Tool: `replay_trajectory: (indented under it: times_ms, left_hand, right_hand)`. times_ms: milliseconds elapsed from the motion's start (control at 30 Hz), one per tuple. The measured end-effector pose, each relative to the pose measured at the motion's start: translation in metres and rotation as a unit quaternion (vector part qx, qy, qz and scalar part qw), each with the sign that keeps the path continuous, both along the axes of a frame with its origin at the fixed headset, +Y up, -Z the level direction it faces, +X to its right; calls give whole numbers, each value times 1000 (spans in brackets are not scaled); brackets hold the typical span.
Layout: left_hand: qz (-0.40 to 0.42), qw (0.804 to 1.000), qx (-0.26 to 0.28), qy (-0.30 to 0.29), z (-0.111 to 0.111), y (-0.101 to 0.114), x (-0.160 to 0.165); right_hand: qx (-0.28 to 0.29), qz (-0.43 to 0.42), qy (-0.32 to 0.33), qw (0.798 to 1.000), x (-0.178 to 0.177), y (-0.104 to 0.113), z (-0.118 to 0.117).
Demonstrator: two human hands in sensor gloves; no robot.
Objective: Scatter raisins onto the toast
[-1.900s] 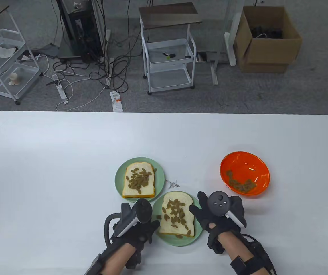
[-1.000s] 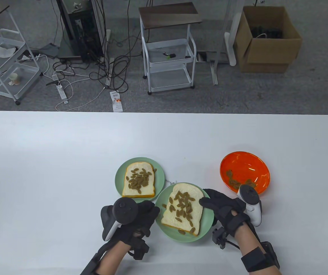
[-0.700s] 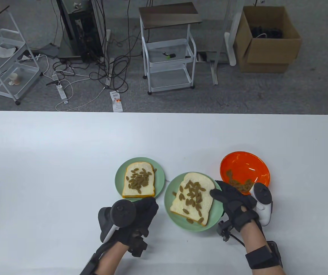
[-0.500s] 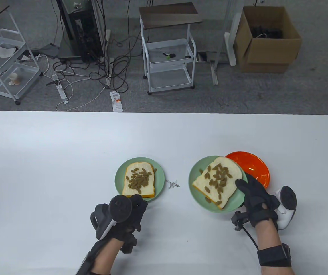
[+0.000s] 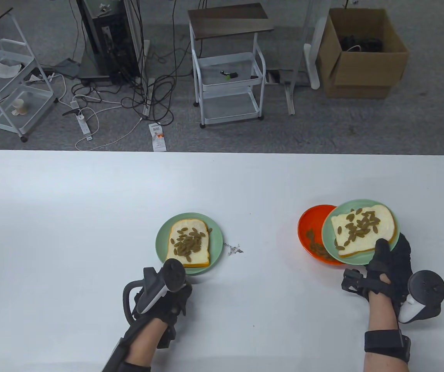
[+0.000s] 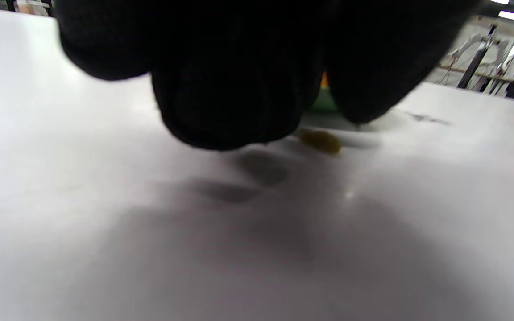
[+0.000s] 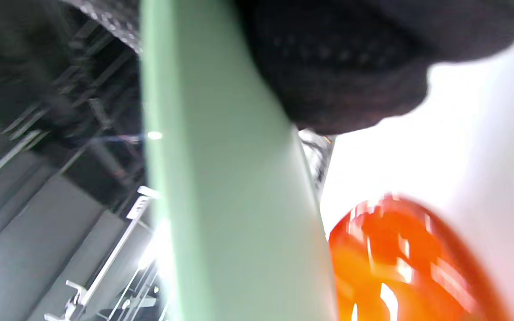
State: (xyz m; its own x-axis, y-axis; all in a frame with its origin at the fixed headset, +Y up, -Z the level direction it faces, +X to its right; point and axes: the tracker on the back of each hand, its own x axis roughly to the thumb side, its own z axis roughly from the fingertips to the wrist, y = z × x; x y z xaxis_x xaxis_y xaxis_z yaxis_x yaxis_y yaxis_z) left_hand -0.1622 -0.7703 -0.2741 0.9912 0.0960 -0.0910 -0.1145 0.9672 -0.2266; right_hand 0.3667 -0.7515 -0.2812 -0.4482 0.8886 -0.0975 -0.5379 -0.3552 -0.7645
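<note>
- Now my right hand (image 5: 390, 263) grips a green plate (image 5: 328, 236) of raisin toast (image 5: 363, 230) above the orange bowl (image 5: 309, 226).
- My left hand (image 5: 164, 298) rests on the tabletop (image 5: 90, 201); whether its fingers (image 6: 230, 102) are curled or spread, I cannot tell.

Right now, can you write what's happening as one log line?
right hand: holds green plate with raisin toast over orange bowl | left hand: on table, by stray raisin

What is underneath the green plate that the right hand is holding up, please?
The orange bowl lies beneath the raised plate, which the right hand grips. The bowl's left part shows, with raisins inside. Its right part is covered by the plate, so what lies there cannot be seen.
</note>
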Motion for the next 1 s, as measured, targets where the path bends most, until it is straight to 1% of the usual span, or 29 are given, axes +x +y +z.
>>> replay_trajectory:
  times_ms: [67,167,267,400,533,567,600,667,700,733,767,800,833,867,900,967,1000]
  left_hand:
    - [-31,999,10,-4,1,-1,5]
    - [-47,999,9,-8,1,-2,10]
    - [-51,999,7,-18,1,-4,13]
    - [-68,997,13,-26,2,-5,18]
    - [-84,996,22,-32,3,-5,23]
    - [-82,996,22,-35,3,-3,23]
    - [-77,996,27,-38,4,-2,23]
    - [-75,996,39,-38,6,3,25]
    - [-77,995,45,-45,7,5,26]
    - [-77,995,44,-52,8,6,27]
    - [-80,994,37,-60,8,5,29]
    - [-78,994,19,-73,8,3,30]
    - [-76,994,6,-80,8,2,31]
    - [-79,993,-13,-82,8,-1,33]
    - [-86,993,-22,-84,8,-3,33]
    - [-92,992,-12,-85,8,-3,34]
    - [-95,992,-11,-82,8,-3,35]
  right_hand:
    - [10,111,-8,994,-9,8,-1]
    - [19,198,-6,980,-26,17,-2]
    - [21,298,-12,954,-43,24,-3]
    - [17,362,-25,932,-50,24,-1]
    - [43,387,-29,921,-50,31,4]
    - [56,382,-24,922,-50,34,6]
    - [69,367,-16,928,-50,37,8]
    - [93,318,17,943,-51,43,10]
    - [104,270,47,956,-52,45,10]
    - [108,233,70,964,-53,45,10]
    - [104,172,106,974,-54,45,8]
    - [107,104,149,978,-56,42,6]
    - [103,63,178,977,-58,39,3]
    - [82,4,231,969,-61,34,-2]
    - [60,-38,285,956,-66,29,-6]
    - [32,-76,358,930,-78,19,-15]
    - [13,-89,397,913,-84,16,-18]
